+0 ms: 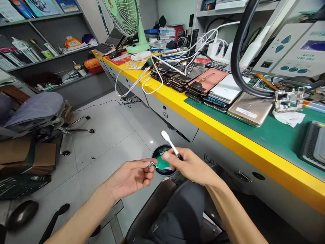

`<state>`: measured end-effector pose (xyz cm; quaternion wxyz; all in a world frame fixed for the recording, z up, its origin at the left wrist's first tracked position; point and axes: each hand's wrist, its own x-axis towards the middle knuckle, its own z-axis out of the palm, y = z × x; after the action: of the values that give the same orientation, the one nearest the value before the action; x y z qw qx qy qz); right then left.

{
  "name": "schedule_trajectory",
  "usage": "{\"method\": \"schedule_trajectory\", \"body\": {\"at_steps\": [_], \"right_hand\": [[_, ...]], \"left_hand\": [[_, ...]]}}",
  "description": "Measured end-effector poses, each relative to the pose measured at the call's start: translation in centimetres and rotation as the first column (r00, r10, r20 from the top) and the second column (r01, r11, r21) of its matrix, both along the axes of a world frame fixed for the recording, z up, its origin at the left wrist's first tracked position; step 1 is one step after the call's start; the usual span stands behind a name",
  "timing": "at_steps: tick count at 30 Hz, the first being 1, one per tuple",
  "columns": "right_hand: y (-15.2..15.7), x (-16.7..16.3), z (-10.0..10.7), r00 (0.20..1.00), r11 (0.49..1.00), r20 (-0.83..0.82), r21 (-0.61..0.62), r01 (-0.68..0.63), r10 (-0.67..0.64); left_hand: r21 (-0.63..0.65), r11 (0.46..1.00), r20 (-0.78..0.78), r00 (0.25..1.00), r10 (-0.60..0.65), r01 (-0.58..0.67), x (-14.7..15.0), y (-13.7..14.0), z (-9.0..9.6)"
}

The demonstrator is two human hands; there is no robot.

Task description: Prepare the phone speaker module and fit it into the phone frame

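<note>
Pinching a metal piece [151, 165], the left hand [133, 177] hovers beside the right hand [189, 165], which grips a white tool [170, 141]; phones [206, 82], fan [127, 25] and black cable [236, 59] crowd the bench [228, 138].

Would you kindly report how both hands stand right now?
Left hand pinching small metal-ended piece. Right hand holding white brush-like tool. Green piece between them, unclear whether held. Round bin below.

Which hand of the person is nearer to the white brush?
Right. The right hand holds the white brush; the left hand is apart from it, to its left, with a small metal part at its fingertips.
</note>
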<state>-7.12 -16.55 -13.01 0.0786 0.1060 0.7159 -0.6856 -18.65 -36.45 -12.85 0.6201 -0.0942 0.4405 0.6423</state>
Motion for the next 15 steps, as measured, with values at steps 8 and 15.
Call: {"method": "schedule_trajectory", "body": {"at_steps": [8,15], "right_hand": [[-3.2,3.7,-2.9,0.994,0.987,0.003,0.119,0.108,-0.109],[-3.7,2.7,-4.5,0.995,0.977,-0.054,0.196,0.087,-0.078]], "left_hand": [[-0.043,0.976,0.061,0.974,0.217,-0.215,0.6,0.3,-1.0],[-0.072,0.968,0.015,0.970,0.241,-0.239,0.5,0.5,-1.7]]}}
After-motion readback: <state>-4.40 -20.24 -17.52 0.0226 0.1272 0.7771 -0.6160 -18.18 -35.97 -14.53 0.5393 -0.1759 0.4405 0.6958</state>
